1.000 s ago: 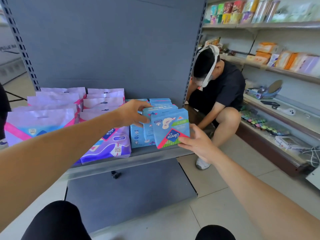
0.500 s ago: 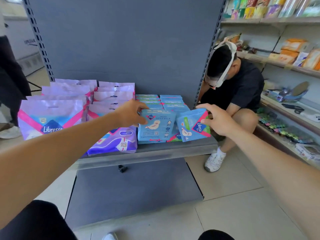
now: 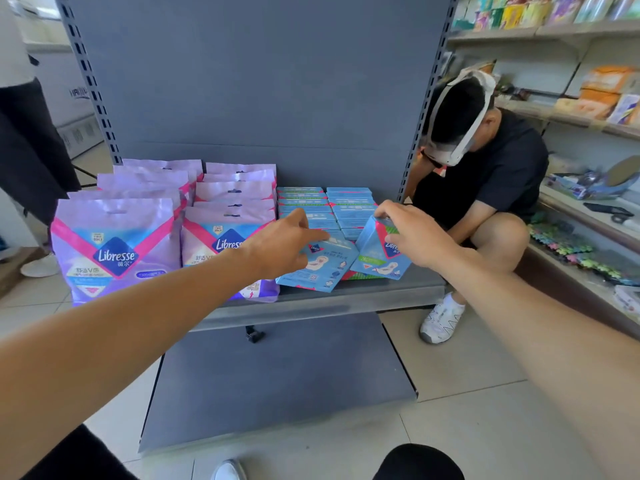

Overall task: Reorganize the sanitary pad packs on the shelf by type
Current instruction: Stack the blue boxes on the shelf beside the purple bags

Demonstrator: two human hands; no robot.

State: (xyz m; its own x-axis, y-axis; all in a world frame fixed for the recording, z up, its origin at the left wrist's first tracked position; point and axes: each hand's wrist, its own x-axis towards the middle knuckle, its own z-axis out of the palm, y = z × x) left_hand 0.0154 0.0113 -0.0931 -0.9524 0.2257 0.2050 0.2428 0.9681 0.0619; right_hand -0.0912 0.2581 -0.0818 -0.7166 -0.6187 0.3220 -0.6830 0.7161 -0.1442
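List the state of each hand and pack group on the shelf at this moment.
left hand: fingers resting on the leaning blue pack
right hand: gripping the tilted blue pack from above
leaning blue pack: tipped back against its row
tilted blue pack: askew at the row front
purple bags: upright, in rows
blue rows: upright, lined up

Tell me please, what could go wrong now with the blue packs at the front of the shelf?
1. The blue pack gripped by the right hand stands tilted near the shelf edge; it may tip or slide off if released.
2. The left hand rests on a leaning blue pack; a push could knock it forward.
3. The rows of blue packs behind may get disturbed.
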